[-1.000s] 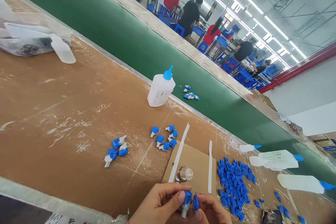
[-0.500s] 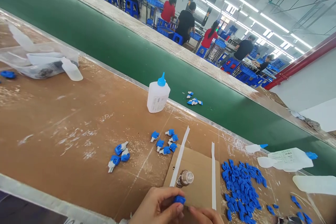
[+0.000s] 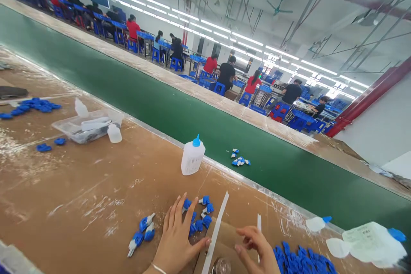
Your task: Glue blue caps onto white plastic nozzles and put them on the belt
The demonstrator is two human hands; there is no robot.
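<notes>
My left hand reaches over a group of small blue-and-white plastic parts, its fingers spread and partly hiding them. Whether its fingertips touch any part I cannot tell. To its left lies a smaller cluster of similar parts. Over a cardboard sheet with white tape strips, my right hand is half curled, thumb and fingers apart, with nothing visible between them. A small clear-topped jar stands on the cardboard, cut off by the bottom edge. Right of that hand is a pile of blue parts.
A white bottle with a blue nozzle stands by the green belt. More blue-and-white parts lie on the belt. Bottles lie at right. A clear plastic tray sits at left. People sit at far benches.
The view has tilted up. My left hand has moved left and forward and opened; the blue piece it held no longer shows in it. My right hand has lifted away from it over the cardboard.
</notes>
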